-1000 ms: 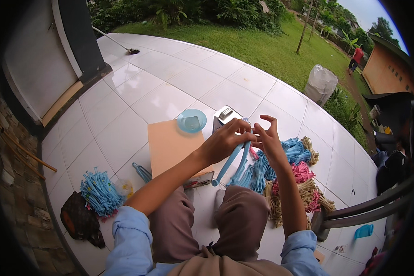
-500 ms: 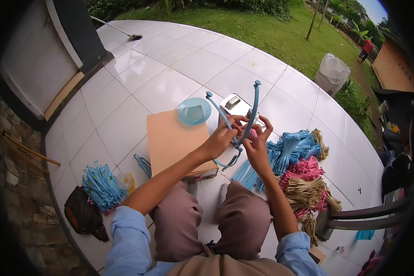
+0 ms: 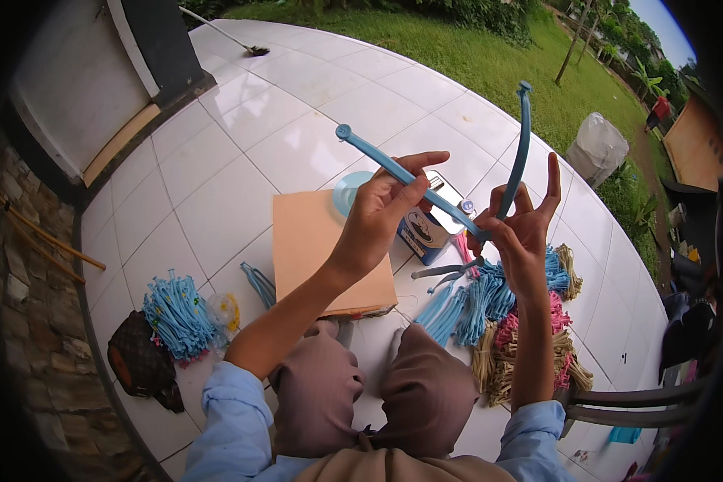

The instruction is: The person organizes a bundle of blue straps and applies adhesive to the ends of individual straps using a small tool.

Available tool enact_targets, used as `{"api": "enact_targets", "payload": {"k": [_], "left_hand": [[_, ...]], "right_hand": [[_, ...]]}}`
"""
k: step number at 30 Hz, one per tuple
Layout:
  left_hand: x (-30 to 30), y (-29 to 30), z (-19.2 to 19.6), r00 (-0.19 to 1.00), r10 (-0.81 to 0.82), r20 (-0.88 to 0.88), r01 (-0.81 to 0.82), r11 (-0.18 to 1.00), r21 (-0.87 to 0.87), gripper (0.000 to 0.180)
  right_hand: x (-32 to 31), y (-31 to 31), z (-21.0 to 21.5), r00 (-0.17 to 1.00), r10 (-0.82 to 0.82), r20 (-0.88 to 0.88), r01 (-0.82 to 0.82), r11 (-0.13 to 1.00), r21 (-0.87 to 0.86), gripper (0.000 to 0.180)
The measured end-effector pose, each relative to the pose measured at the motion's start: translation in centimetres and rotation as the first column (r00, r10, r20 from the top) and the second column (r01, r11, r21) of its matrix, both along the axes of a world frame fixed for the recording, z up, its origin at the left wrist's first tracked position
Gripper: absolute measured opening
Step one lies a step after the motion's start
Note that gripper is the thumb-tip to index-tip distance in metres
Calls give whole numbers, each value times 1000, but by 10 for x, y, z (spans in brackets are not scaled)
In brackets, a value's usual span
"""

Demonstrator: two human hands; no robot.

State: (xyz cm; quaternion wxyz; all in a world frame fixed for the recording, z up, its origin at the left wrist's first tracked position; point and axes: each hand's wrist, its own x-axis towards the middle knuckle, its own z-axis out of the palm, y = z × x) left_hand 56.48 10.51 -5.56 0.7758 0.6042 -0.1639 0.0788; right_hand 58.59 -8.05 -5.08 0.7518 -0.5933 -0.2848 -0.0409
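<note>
A blue strap (image 3: 371, 153) with a round, button-like end slants down to the right between my hands. My left hand (image 3: 369, 221) pinches it between thumb and fingers, index finger stretched out. My right hand (image 3: 522, 245) grips the place where the straps meet, its index finger pointing up. From there a second blue length (image 3: 524, 132) rises and curves, also with a knobbed end. Below my right fingers hangs a small knot with darker loose ends (image 3: 442, 271). Whether these lengths are one strap or several, I cannot tell.
Bundled blue straps (image 3: 486, 305), pink ones (image 3: 556, 312) and beige ones (image 3: 502, 386) lie at right. Ahead are a tan board (image 3: 321, 257), a blue bowl (image 3: 345, 191) and a blue-and-white box (image 3: 426, 233). At left sit more blue straps (image 3: 181, 317) and a brown bag (image 3: 140, 357).
Both hands have risen and moved apart, drawing the strap straighter between them. Its knobbed ends now stand wider apart, and the knot hangs under my right hand.
</note>
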Motion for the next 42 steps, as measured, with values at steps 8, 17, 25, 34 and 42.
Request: {"api": "enact_targets", "payload": {"k": [8, 17, 25, 34, 42], "left_hand": [[-19, 47, 20, 927, 375, 12, -373, 917, 143, 14], [-11, 85, -98, 912, 339, -232, -272, 921, 278, 12], [-7, 111, -171, 841, 422, -339, -245, 855, 458, 9], [8, 128, -186, 944, 325, -48, -98, 417, 904, 34], [12, 120, -182, 972, 235, -29, -26, 231, 973, 38]], "right_hand": [[19, -13, 22, 990, 104, 99, -89, 985, -146, 112], [57, 11, -107, 973, 92, -211, -156, 938, -309, 114], [95, 46, -183, 876, 241, -417, -373, 888, -270, 111], [113, 63, -209, 846, 266, -462, -425, 860, -283, 112], [115, 68, -218, 841, 263, -474, -427, 860, -280, 112]]}}
